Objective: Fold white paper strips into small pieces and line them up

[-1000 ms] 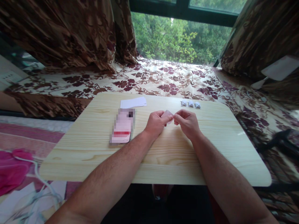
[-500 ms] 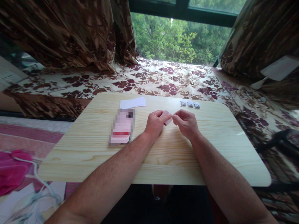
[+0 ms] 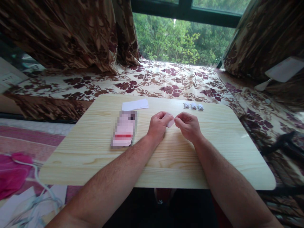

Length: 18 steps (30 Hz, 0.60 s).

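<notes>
A small piece of white paper (image 3: 170,123) is pinched between the thumb and fingers of my left hand (image 3: 158,125), above the middle of the wooden table. My right hand (image 3: 188,126) is closed in a pinch at the paper's right corner. Fingers cover part of the paper, so its full shape does not show. Beyond my right hand, three small folded white paper pieces (image 3: 193,106) stand in a row. A stack of white paper strips (image 3: 135,104) lies at the table's far left.
A pink phone (image 3: 123,126), partly blurred out, lies on the table (image 3: 95,164) left of my hands. Behind the table is a ledge with flowered cloth (image 3: 166,82) under a window. A white lamp (image 3: 285,69) stands at the right; cables (image 3: 45,196) lie at lower left.
My right hand has shifted slightly left and its fingers have moved along the paper's edge. The paper has tilted a little in my left hand.
</notes>
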Tool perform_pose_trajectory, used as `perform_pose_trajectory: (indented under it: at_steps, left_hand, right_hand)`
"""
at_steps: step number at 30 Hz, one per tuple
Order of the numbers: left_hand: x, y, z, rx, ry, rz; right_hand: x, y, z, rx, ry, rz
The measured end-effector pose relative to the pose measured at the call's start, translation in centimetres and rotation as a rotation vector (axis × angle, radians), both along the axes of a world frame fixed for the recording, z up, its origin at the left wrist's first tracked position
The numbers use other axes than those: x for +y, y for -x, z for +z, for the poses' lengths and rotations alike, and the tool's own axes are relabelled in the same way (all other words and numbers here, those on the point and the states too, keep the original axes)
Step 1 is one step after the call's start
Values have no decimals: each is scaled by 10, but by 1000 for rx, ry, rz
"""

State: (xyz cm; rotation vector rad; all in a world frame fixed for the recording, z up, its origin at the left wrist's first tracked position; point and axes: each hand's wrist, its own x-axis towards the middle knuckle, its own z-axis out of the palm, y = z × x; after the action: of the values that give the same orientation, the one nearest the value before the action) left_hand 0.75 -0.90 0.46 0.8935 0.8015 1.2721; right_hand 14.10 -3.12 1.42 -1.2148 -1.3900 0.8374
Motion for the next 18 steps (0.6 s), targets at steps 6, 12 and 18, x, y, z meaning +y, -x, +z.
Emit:
perform_pose_trajectory:
  at_steps: [6, 12, 18]
  left_hand:
    - [2, 1, 0, 43, -19, 49]
    - [3, 5, -1, 69, -30, 25]
    - [1, 4, 0, 113, -79, -66]
  right_hand:
    - [-1, 0, 0, -8, 17, -13]
    - [-1, 0, 2, 7, 31, 11]
    - [1, -2, 1, 3, 24, -16]
